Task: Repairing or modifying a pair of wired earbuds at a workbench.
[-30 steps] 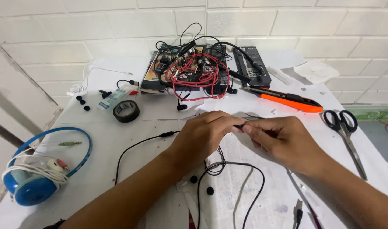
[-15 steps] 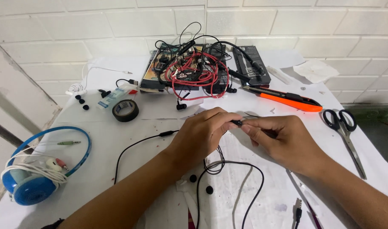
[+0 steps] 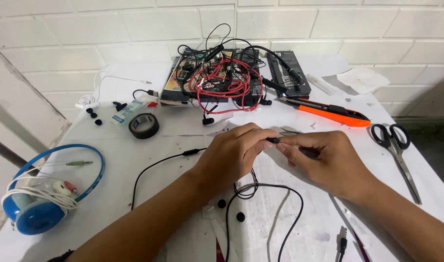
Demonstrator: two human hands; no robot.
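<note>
Black earphone cable (image 3: 154, 167) pinched between left hand (image 3: 236, 153), right hand (image 3: 324, 160).

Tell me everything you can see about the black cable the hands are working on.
The black cable is thin, round and rubbery-looking, with a small inline bulge on its left stretch. It lies on the white table, curving from lower left up to the hands. The left hand and right hand pinch a small dark end piece between their fingertips. Below the hands more of it loops loosely and trails toward the near edge. Loose black ear tips lie beside the loop.
</note>
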